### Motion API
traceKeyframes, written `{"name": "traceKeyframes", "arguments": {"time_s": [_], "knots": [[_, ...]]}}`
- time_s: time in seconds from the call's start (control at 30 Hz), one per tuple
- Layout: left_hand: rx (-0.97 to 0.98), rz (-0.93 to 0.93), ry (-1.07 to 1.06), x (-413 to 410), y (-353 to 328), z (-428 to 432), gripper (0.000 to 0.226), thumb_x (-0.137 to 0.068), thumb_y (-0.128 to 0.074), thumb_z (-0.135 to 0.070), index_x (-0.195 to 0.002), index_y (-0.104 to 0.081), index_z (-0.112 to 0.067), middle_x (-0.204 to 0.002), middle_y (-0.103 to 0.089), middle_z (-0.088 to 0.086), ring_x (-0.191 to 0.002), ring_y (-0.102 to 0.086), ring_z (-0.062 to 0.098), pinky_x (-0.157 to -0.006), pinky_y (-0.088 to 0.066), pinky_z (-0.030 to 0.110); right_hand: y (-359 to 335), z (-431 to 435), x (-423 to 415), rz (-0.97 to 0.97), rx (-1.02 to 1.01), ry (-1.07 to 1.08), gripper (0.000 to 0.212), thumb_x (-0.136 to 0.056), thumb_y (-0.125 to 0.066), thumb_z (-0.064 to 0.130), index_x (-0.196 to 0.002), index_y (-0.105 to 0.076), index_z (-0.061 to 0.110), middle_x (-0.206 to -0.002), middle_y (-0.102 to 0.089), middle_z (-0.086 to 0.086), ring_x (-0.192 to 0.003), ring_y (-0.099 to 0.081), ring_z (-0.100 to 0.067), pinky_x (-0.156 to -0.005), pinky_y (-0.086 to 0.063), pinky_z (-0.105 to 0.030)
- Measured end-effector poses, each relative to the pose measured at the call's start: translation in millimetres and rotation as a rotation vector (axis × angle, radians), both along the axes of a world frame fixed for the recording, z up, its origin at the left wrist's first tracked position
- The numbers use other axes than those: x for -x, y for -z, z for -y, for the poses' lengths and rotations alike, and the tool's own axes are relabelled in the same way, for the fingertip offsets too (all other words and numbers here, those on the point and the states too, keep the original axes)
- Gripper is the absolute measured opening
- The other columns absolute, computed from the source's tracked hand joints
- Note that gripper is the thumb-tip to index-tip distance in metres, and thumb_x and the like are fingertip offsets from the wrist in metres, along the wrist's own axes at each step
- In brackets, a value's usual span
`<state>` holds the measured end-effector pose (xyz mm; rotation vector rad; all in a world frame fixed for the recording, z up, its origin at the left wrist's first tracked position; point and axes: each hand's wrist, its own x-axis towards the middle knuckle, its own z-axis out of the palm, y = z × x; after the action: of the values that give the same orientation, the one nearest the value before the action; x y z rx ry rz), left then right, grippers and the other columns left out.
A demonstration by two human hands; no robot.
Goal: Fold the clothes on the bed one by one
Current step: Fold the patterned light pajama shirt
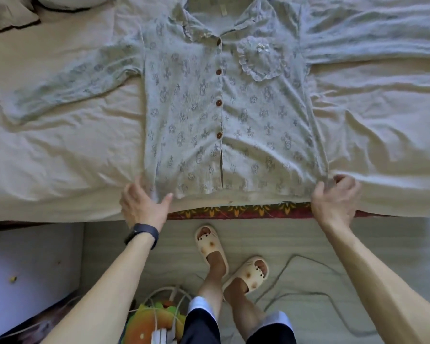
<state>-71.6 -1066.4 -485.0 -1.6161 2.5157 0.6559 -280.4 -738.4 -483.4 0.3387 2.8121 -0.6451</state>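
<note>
A pale green patterned pyjama shirt (224,115) with brown buttons lies face up and spread flat on the bed, collar away from me and both sleeves stretched out sideways. My left hand (144,204) pinches the shirt's bottom left hem corner between thumb and fingers. At the bottom right hem corner, my right hand (335,199) grips the fabric with curled fingers. The hem runs along the bed's near edge.
The cream bedsheet (60,150) is wrinkled around the shirt. A pillow (8,13) sits at the far left corner. More pale patterned fabric (382,28) lies at the far right. Below the bed edge are my slippered feet, a cable (308,294) and a white cabinet (30,269).
</note>
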Motion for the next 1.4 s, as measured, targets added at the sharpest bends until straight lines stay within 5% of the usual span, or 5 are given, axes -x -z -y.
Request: {"name": "traceKeyframes", "arguments": {"time_s": [0.2,0.63,0.83,1.03,1.4], "knots": [[0.303,0.086,0.775,47.0,22.4,-61.7,0.068,-0.066,-0.08,-0.025,-0.119,-0.039,-0.025,-0.12,-0.05,0.006,-0.103,-0.053,0.026,-0.088,-0.046,0.045,23.2,45.0,-40.6,-0.329,-0.132,-0.901,0.045,-0.081,-0.081,0.032,-0.114,-0.062,0.01,-0.113,-0.061,-0.015,-0.1,-0.058,-0.035,-0.078,-0.049,-0.046],[0.302,-0.103,1.112,47.8,35.0,-80.7,0.057,-0.052,-0.085,0.0,-0.104,-0.071,-0.02,-0.086,-0.066,-0.001,-0.073,-0.061,0.02,-0.067,-0.053,0.032,31.6,-5.9,-15.2,-0.378,-0.131,-1.091,0.013,-0.086,-0.06,0.012,-0.096,-0.068,0.011,-0.092,-0.058,-0.007,-0.077,-0.054,-0.03,-0.065,-0.044,-0.04],[0.168,-0.207,0.789,41.7,33.3,-66.8,0.053,-0.08,-0.077,-0.018,-0.129,-0.056,-0.022,-0.112,-0.063,0.005,-0.091,-0.061,0.022,-0.074,-0.054,0.037,26.0,-8.1,-14.8,-0.111,-0.059,-0.716,0.016,-0.086,-0.074,0.019,-0.099,-0.067,0.012,-0.099,-0.059,-0.009,-0.09,-0.055,-0.03,-0.074,-0.046,-0.039],[-0.121,-0.183,-0.47,14.6,14.2,-8.4,0.05,-0.092,-0.065,-0.033,-0.135,-0.05,-0.012,-0.138,-0.05,0.017,-0.119,-0.05,0.036,-0.096,-0.042,0.044,17.5,-1.3,9.7,0.25,0.196,0.151,0.072,-0.086,-0.068,0.061,-0.13,-0.043,0.009,-0.131,-0.051,-0.015,-0.123,-0.048,-0.035,-0.109,-0.04,-0.051],[-0.683,-0.233,-0.524,-18.3,2.8,32.8,0.032,-0.094,-0.07,-0.023,-0.119,-0.058,-0.007,-0.118,-0.068,0.012,-0.063,-0.072,0.014,-0.058,-0.056,0.023,3.9,-42.8,15.5,0.241,0.437,0.115,0.045,-0.095,-0.064,0.034,-0.081,-0.054,-0.007,-0.068,-0.043,-0.007,-0.066,-0.043,-0.02,-0.061,-0.033,-0.033]]}}
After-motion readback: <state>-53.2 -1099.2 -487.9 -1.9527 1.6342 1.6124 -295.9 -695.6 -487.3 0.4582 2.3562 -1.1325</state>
